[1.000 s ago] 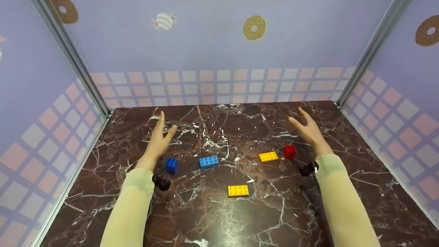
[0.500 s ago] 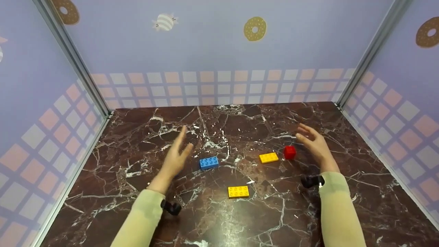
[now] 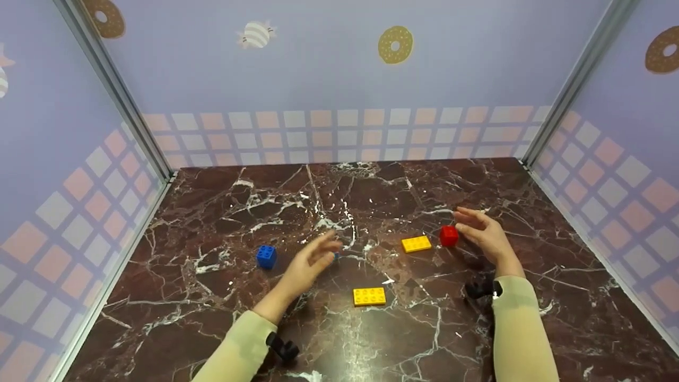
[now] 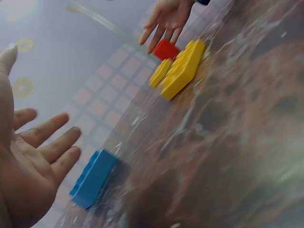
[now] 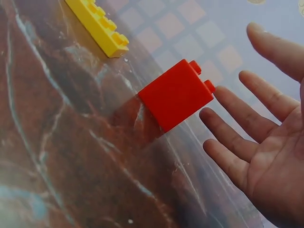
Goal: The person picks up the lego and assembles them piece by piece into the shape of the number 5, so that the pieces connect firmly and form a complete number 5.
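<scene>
My left hand (image 3: 307, 268) reaches over the light blue toy brick (image 4: 94, 178), covering most of it in the head view. In the left wrist view its fingers are spread and relaxed, with nothing held. My right hand (image 3: 489, 239) is beside the red toy brick (image 3: 449, 235), fingers extended and thumb apart. The right wrist view has the fingertips close to the studs of the upright red brick (image 5: 175, 95), and the palm holds nothing. A thin yellow brick (image 3: 416, 244) lies just left of the red one.
A dark blue brick (image 3: 266, 257) stands left of my left hand. Another yellow brick (image 3: 369, 296) lies nearer the front of the dark marbled table (image 3: 403, 345). Patterned panels (image 3: 339, 79) wall in the back and both sides.
My left hand has moved right and nearer, past the dark blue brick to the light blue one. My right hand has come down and back toward the red brick. The bricks have stayed put.
</scene>
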Demonstrator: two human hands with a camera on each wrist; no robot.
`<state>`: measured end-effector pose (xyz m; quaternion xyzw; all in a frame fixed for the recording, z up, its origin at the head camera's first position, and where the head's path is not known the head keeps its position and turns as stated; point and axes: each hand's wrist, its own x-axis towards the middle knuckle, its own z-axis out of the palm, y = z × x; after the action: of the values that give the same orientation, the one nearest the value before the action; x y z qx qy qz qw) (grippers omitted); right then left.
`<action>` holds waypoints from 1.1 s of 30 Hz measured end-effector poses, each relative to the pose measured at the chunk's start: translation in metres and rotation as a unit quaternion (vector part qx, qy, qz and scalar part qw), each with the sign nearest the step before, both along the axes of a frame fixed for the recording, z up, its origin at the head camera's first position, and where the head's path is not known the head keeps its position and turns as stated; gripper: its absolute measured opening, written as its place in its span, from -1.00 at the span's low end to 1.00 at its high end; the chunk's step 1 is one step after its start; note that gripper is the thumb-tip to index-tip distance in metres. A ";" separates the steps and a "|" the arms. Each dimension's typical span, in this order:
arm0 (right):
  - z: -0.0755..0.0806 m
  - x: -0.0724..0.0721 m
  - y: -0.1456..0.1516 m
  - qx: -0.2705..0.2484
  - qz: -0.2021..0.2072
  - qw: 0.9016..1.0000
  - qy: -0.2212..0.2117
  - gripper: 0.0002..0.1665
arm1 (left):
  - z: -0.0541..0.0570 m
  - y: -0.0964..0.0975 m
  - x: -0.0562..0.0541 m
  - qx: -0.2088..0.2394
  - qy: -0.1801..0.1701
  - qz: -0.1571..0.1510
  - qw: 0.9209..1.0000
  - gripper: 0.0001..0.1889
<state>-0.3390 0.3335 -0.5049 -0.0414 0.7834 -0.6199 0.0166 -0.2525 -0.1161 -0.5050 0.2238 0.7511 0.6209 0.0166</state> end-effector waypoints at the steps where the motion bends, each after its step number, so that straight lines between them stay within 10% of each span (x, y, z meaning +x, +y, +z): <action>1: -0.001 0.001 0.000 -0.003 0.000 1.000 0.002 -0.19 | -0.001 0.003 0.001 -0.005 -0.010 -0.012 1.000 -0.33; 14: -0.013 0.002 -0.002 -0.021 0.007 1.000 -0.020 -0.12 | -0.018 0.030 0.013 -0.080 -0.059 -0.081 0.992 -0.43; 33: -0.018 0.002 -0.003 0.000 0.015 0.999 -0.042 -0.20 | -0.024 0.032 0.023 -0.208 0.050 -0.058 0.975 -0.51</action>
<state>-0.3368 0.3302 -0.5234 -0.0275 0.7811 -0.6210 0.0586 -0.2292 -0.0839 -0.5286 0.2896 0.8492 0.4373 0.0614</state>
